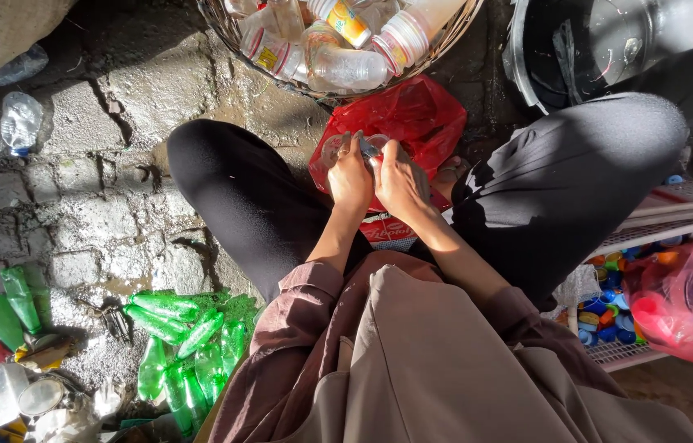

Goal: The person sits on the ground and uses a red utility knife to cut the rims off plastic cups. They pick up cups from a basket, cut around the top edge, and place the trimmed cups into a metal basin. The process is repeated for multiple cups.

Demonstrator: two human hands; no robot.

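Two containers in reach. Round woven wire basket (219, 20) at the top edge of the cobbled stone ground (92, 213), packed with clear plastic bottles (346, 66), some with coloured labels. White plastic mesh crate (674, 209) at the right edge, holding loose coloured bottle caps (605, 320) in blue, red and orange; a translucent red plastic sack (687, 303) sits partly in it. Black plastic tub (609, 41) top right, contents not readable in shadow.

Red plastic bag (420, 115) lies on the ground between the person's knees, just below the basket. Small clear plastic bottle (345, 148) is held over that bag, between both hands.

Left hand (351, 180) curled closed around the clear bottle, fingers wrapped on its body. Right hand (400, 180) closed too, touching the left, gripping a small grey-blue tool (367, 148) pressed at the bottle's neck end; whether it is a blade or a cutter, cannot tell.

Pile of flattened green plastic bottles (186, 336) at the lower left of the ground, metal cans (39, 398) in the bottom left corner, a few loose clear bottles (18, 121) at the left edge.
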